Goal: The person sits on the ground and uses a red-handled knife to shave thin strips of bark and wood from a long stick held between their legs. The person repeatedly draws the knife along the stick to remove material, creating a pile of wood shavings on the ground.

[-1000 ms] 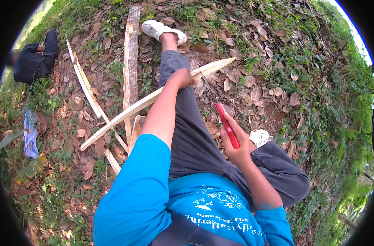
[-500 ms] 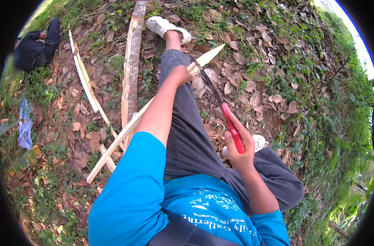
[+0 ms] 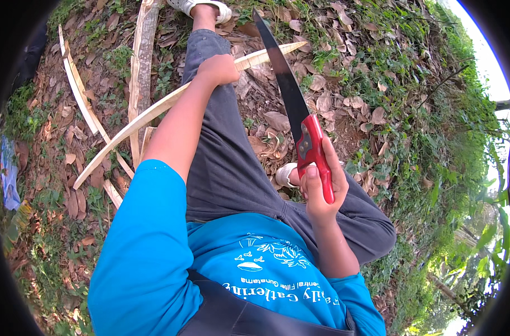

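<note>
My left hand (image 3: 218, 70) is closed around a long, pale wooden stick (image 3: 164, 103). The stick slants across my outstretched leg, its tapered tip beyond the hand and its other end low at the left, partly behind my forearm. In my right hand (image 3: 325, 193) is a hand saw (image 3: 291, 92), gripped by its red handle. Its dark, tapering blade points up and away, with the upper part crossing in front of the stick near the tip. Whether the blade touches the wood I cannot tell.
Left of my leg lie a bark-covered log (image 3: 147, 56) with a split pale side and a curved wooden strip (image 3: 78, 84). A blue plastic sheet (image 3: 10, 175) lies farther left. Dry leaves and green plants cover the ground. Dark clothing (image 3: 30, 61) of another person shows at the left rim.
The saw has swung more upright, and its blade now shows its broad side. The stick lies at a flatter slant in my left hand. The whole view has shifted to the right.
</note>
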`<move>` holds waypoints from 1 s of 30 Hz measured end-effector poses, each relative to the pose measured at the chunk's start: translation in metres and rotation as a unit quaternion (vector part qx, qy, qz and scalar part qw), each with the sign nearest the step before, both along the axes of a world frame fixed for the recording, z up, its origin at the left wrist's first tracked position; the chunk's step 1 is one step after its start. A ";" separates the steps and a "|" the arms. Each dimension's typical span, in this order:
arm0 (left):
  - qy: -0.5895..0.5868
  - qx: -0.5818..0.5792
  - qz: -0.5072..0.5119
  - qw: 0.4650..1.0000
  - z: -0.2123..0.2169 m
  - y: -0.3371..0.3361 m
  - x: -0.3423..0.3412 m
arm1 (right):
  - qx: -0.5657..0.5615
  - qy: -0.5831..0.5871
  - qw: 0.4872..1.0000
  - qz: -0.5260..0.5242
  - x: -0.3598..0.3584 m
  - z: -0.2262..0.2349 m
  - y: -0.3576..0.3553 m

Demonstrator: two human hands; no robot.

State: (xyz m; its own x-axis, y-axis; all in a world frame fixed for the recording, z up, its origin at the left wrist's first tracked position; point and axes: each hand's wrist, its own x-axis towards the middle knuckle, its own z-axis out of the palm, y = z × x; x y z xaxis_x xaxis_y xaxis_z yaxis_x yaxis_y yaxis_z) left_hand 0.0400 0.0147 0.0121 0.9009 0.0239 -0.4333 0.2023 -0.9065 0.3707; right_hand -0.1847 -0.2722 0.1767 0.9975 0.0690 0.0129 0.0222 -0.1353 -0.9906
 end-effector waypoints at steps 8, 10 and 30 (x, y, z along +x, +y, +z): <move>-0.008 0.005 -0.009 1.000 -0.001 0.002 -0.002 | -0.020 -0.017 0.999 0.044 0.092 -0.035 0.061; -0.005 0.021 -0.013 1.000 0.002 -0.002 -0.004 | -0.038 -0.061 0.996 0.046 0.102 -0.049 0.069; 0.073 0.050 -0.044 0.995 0.017 -0.016 -0.003 | -0.116 -0.011 0.992 0.047 0.042 -0.056 0.042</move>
